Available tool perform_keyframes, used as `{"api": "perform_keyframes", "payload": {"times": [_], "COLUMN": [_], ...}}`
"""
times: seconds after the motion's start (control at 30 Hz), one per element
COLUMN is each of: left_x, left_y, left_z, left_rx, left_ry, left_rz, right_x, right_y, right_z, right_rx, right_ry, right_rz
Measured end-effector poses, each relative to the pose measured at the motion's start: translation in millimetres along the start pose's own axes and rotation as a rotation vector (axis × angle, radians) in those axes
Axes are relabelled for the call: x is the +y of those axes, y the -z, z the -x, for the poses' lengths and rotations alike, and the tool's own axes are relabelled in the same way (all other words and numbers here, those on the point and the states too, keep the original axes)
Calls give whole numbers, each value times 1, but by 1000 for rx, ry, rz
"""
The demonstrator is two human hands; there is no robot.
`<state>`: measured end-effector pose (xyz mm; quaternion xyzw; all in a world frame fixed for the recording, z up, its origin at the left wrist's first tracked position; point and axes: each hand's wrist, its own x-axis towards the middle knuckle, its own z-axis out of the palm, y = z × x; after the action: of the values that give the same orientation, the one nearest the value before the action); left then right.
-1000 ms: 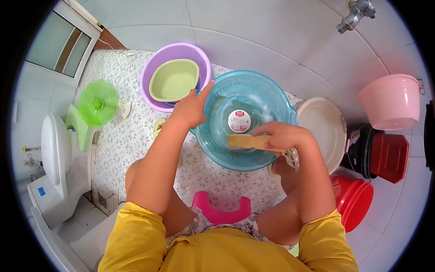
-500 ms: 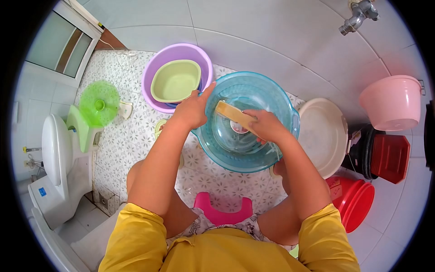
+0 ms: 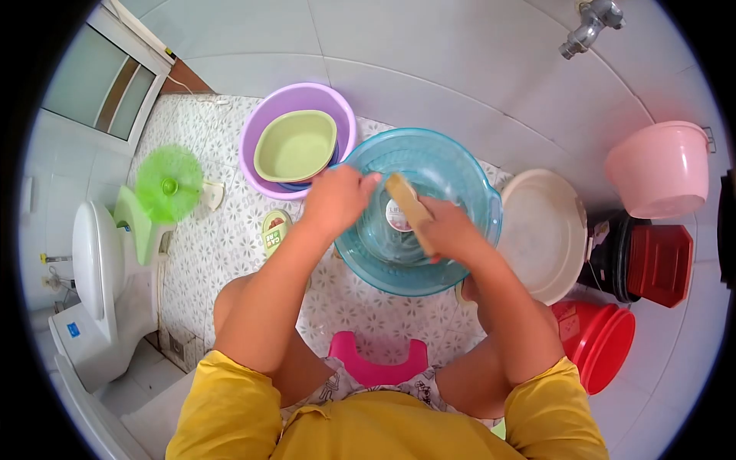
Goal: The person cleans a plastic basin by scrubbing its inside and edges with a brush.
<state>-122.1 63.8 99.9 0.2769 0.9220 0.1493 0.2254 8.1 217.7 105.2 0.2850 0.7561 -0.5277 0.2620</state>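
A translucent blue basin (image 3: 460, 165) stands in front of me, with a round white label (image 3: 399, 215) at its bottom. My left hand (image 3: 337, 198) is at the basin's left rim, fingers bent over the edge and partly blurred. Inside the basin, my right hand (image 3: 448, 231) is closed on a tan brush (image 3: 409, 211), held slanted over the bottom. The brush's underside is hidden. Left of the basin sits a purple tub (image 3: 257, 115) with a pale green basin (image 3: 297, 146) in it.
A white basin (image 3: 543, 234) stands at the right, near red buckets (image 3: 607, 349) and a hanging pink bucket (image 3: 659, 170). A pink stool (image 3: 377, 371) is below. At the left are a toilet (image 3: 90, 257) and a green fan-shaped cover (image 3: 170, 185). A tap (image 3: 590, 29) sticks out above.
My right hand has tilted the brush more upright and moved it slightly right. My left hand has shifted a little right and down along the rim. The view has shifted slightly.
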Motion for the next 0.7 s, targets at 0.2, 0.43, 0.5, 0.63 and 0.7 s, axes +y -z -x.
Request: {"api": "perform_keyframes", "payload": {"times": [0.2, 0.43, 0.5, 0.63, 0.7], "left_x": [18, 21, 17, 21, 15], "left_y": [-52, -67, -75, -73, -73], "left_z": [26, 37, 36, 34, 30], "left_rx": [-537, -570, -569, -445, -344], "left_ry": [281, 366, 340, 360, 342], "left_rz": [733, 1235, 1302, 986, 772], "right_x": [9, 25, 30, 15, 21], "right_y": [-42, -38, -34, 3, 32], "right_z": [8, 18, 21, 42, 33], "right_rx": [85, -71, -86, -48, 182], "right_ry": [241, 375, 396, 495, 432], "right_rz": [322, 238, 219, 182, 87]}}
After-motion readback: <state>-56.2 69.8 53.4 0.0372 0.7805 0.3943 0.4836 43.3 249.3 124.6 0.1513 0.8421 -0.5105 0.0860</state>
